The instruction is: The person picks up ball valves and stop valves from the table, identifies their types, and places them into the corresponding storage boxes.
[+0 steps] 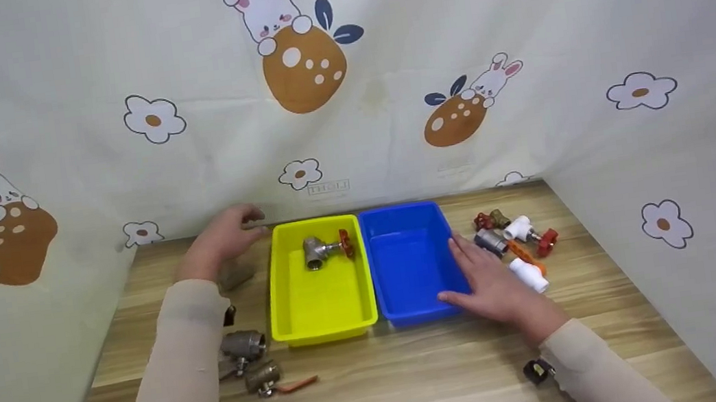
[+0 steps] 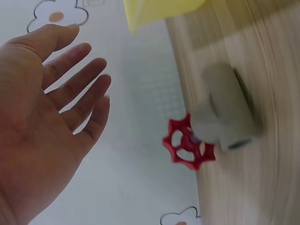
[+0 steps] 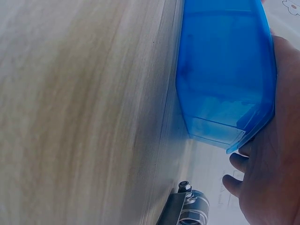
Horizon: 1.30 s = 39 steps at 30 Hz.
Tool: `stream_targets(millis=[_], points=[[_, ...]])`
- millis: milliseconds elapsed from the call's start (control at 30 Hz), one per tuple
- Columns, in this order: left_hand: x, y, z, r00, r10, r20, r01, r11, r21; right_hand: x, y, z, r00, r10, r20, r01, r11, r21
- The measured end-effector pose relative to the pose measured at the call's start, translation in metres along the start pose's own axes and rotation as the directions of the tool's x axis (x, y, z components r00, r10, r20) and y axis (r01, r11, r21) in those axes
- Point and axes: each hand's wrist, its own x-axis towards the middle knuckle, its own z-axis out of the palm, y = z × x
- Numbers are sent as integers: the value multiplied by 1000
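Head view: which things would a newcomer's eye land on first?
Probably the yellow tray and blue tray, side by side below centre, the yellow one holding a metal valve with a red handwheel. Then the left hand by the yellow tray's far left corner, and the right hand against the blue tray's right side.

valves [image 1: 519, 229] crowd beside the blue tray [image 1: 409, 270], its front free.

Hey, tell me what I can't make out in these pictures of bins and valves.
Head view: grey valve, blurred, partly hidden by the left hand.
Head view: black piece, partly covered by the left sleeve.
Left wrist view: yellow bin, cut off by the top edge.
Right wrist view: metal valve, cut off by the bottom edge.
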Motion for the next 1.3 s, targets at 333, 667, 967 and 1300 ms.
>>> stream_targets(millis=[333,667,967,1300], points=[[-7,-35,1,999,-10,-31,13,996,83,-1,-3,-3,1000,10,12,-10,1000,13],[-12,-51,1,997,-66,-28,68,994,80,-1,-2,0,1000,8,-9,-8,1000,7],[-10,-68,11,990,-138,18,132,974,183,-1,-2,-1,1000,1,-15,-1,1000,1],[-26,-56,19,990,-139,34,130,970,204,-1,-2,-2,1000,2,3,-2,1000,7]])
